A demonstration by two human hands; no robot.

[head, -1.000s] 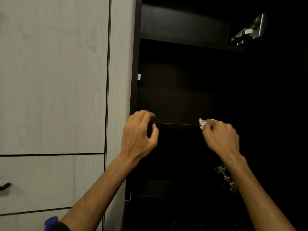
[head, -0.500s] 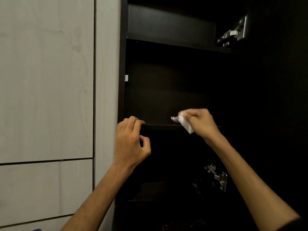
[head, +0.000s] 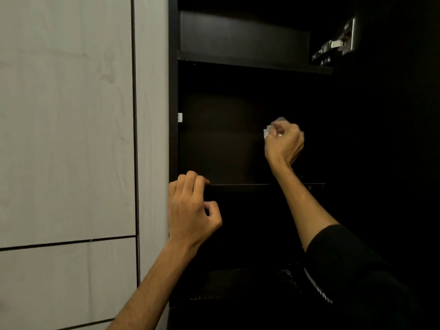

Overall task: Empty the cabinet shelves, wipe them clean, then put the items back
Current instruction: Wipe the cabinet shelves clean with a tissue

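Here's the open dark cabinet [head: 250, 144], and both hands are up at it. The right hand [head: 284, 141] is inside the middle compartment, raised well above the shelf [head: 262, 186], with its fingers [head: 277, 129] curled tight round a small white wad of tissue [head: 267, 131]. Only a scrap of that white shows, poking out at the left of the fist and a little over the top, slightly blurred. The wad sits against the dark back of the compartment, or very close to it; contact is hard to tell in this gloom. The right forearm crosses over the shelf's front edge, and a black sleeve [head: 345, 265] covers the upper arm at lower right.

The left hand [head: 192, 210] is at the left end of the same shelf. Its fingers [head: 190, 181] are bent, the tips hooked over the front edge right by the cabinet's left wall, and the thumb is tucked in below, clear of the edge. It holds nothing else.

The shelf looks bare where it shows. Above, another shelf [head: 254, 64] runs across, with a metal hinge [head: 338, 44] at upper right. A small white peg [head: 180, 117] sits on the left wall. To the left, pale wood-grain doors [head: 66, 115] are closed. Something dark and speckled lies at the bottom, too dim to identify.
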